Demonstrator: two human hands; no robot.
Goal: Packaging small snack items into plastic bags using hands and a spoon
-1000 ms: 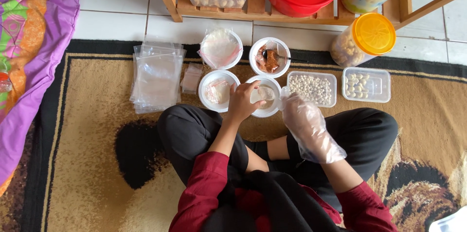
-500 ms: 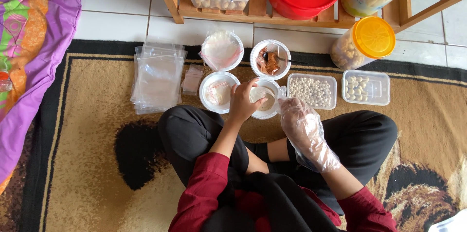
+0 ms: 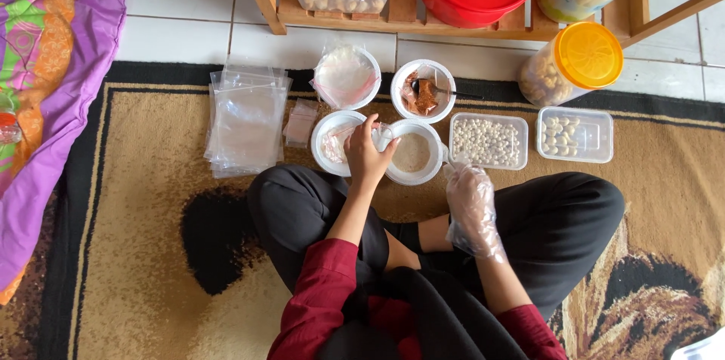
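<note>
The person sits cross-legged on a brown rug (image 3: 136, 269). The left hand (image 3: 368, 152) is bare and curls around a small clear plastic bag (image 3: 385, 135). It pinches the bag right between two white bowls. The left bowl (image 3: 326, 133) sits at 9 o'clock from the hand and has something pale and pinkish in it. The right bowl (image 3: 415, 154) sits at 3 o'clock and holds pale powder.

The right hand (image 3: 470, 197) wears a loose clear plastic glove. It hangs just past the right bowl, at about 4 o'clock from it, with fingers loosely bent and holding nothing.

The little bag looks very light, thin and floppy. It probably slips and crumples easily, so the best place to pinch it is near its open edge, with the fingertips. The bowls look like thin plastic, light and easy to tip, so they are best held by the rim.

At 12 o'clock from the hands sit a bowl with brown stuff and a spoon (image 3: 424, 92) and a bowl covered with plastic (image 3: 346, 77). A stack of empty clear bags (image 3: 245, 122) lies at 9 o'clock. A clear tub of white beans (image 3: 488, 141) lies at 3 o'clock.
</note>
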